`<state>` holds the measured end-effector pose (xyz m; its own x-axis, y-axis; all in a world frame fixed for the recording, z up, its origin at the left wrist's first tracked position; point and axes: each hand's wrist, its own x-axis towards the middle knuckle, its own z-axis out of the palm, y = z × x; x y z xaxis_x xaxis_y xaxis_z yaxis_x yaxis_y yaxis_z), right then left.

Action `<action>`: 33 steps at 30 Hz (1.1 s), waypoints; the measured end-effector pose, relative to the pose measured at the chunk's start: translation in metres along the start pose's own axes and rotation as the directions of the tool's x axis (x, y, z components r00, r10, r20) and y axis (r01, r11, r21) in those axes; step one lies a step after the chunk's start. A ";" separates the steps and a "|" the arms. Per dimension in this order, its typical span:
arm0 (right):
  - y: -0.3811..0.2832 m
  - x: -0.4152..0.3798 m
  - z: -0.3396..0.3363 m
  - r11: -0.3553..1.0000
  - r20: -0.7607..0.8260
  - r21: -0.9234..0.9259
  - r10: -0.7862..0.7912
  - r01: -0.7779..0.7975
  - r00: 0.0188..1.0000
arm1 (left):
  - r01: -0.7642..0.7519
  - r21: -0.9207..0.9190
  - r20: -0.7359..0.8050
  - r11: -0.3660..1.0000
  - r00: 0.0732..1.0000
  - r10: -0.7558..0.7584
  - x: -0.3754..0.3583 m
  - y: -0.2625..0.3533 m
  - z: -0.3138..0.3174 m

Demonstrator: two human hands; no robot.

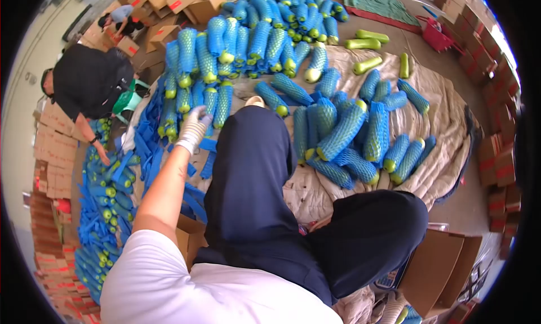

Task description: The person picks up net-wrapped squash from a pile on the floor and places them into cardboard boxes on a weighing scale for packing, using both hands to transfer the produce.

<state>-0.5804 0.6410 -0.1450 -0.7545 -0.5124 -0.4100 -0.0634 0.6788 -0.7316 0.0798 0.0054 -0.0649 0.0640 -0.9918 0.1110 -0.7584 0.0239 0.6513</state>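
Observation:
My left hand (194, 129), in a pale knit glove, reaches forward beside my raised knee. Its fingers are stretched out and apart, close to the upright long green gourds in blue foam net sleeves (210, 104). Loose blue net sleeves (147, 138) lie to the left of that wrist. At the bottom right edge, a ribbed pale glove, my right hand (393, 309), shows beside a netted gourd (413, 316) near an open cardboard box (431, 267); its fingers are mostly hidden. A pile of netted gourds (344, 132) lies on the beige blanket (445, 155) ahead of my knees.
Several bare green gourds (363, 43) lie at the back right. A person in black (93, 79) bends over more netted gourds (107, 200) at left, and another person (121, 20) is farther back. Stacked cartons (490, 110) line the right side; a red basket (437, 36) stands beyond.

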 end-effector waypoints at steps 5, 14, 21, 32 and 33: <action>-0.342 -0.044 0.065 0.812 -0.195 -0.357 -0.549 0.463 0.813 | 0.297 0.131 0.169 0.946 0.933 -0.317 -0.042 -0.011 0.009; -0.528 -0.021 0.236 0.063 0.183 0.972 -0.812 -0.228 0.555 | 0.391 -0.075 0.317 0.917 0.882 -0.350 -0.024 -0.062 0.051; -0.496 0.007 0.312 0.400 0.526 0.847 -0.549 -0.348 0.649 | 0.419 0.260 0.063 0.870 0.892 -0.448 0.030 -0.125 0.064; -0.506 0.018 0.387 0.713 0.620 0.665 -0.362 -0.222 0.697 | 0.598 0.455 0.064 0.660 0.717 -0.694 0.087 -0.194 0.073; -0.511 0.020 0.401 0.733 0.657 0.641 -0.369 -0.228 0.658 | 0.604 0.454 0.070 0.655 0.709 -0.702 0.087 -0.196 0.071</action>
<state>-0.3012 0.0734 0.0022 -0.0439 -0.9331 -0.3569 0.5437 0.2774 -0.7921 0.1881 -0.0942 -0.2360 0.5324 -0.7286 -0.4309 -0.7528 -0.6403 0.1526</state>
